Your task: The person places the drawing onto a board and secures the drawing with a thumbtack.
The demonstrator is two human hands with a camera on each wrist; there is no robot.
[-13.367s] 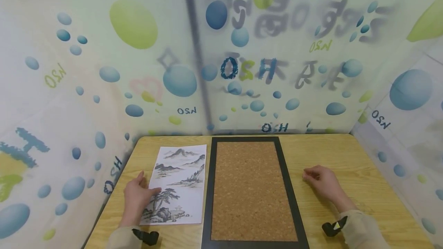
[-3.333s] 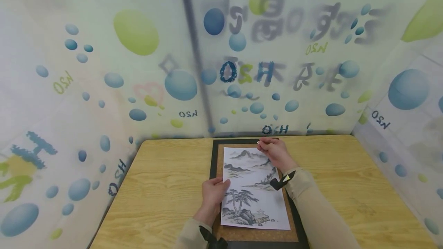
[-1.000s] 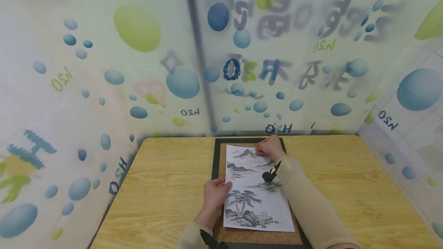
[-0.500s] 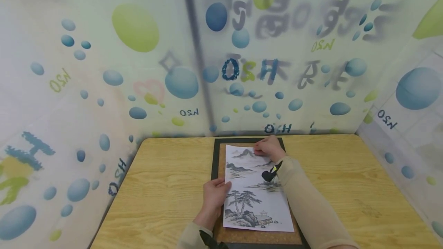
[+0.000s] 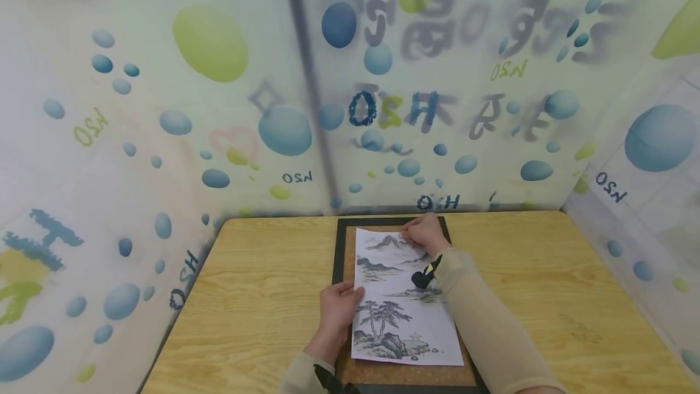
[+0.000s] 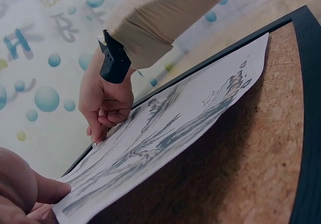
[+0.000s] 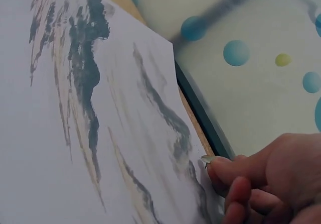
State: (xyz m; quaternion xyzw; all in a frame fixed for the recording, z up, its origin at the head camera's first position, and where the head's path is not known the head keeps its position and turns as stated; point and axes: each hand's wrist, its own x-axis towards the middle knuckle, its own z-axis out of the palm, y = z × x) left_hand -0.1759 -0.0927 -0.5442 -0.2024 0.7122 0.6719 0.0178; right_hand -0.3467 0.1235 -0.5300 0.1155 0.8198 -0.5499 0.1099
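Note:
A sheet of paper (image 5: pixel 404 321) printted with an ink landscape lies over a cork board (image 5: pixel 401 376) in a black frame. My left hand (image 5: pixel 337 310) pinches the sheet's left edge, thumb on top; in the left wrist view that edge is lifted off the cork. At the sheet's top edge, my right hand (image 5: pixel 426 233) pinches a small, pale, shiny push pin (image 7: pixel 206 159) between thumb and finger. The pin is at the paper's edge in the right wrist view; its point is hard to make out. The sleeve and hand cover the sheet's upper right part.
The board lies on a wooden table (image 5: pixel 262 284) with bare wood to both sides. Behind the table's far edge hangs a pale curtain (image 5: pixel 470 84) with blue and green dots. A small black camera (image 5: pixel 423 277) sits on the right wrist.
The sheet has gone from the table's left side onto the cork board. The right hand came over to its top edge, then moved slightly down. Almost nothing differs in the last second.

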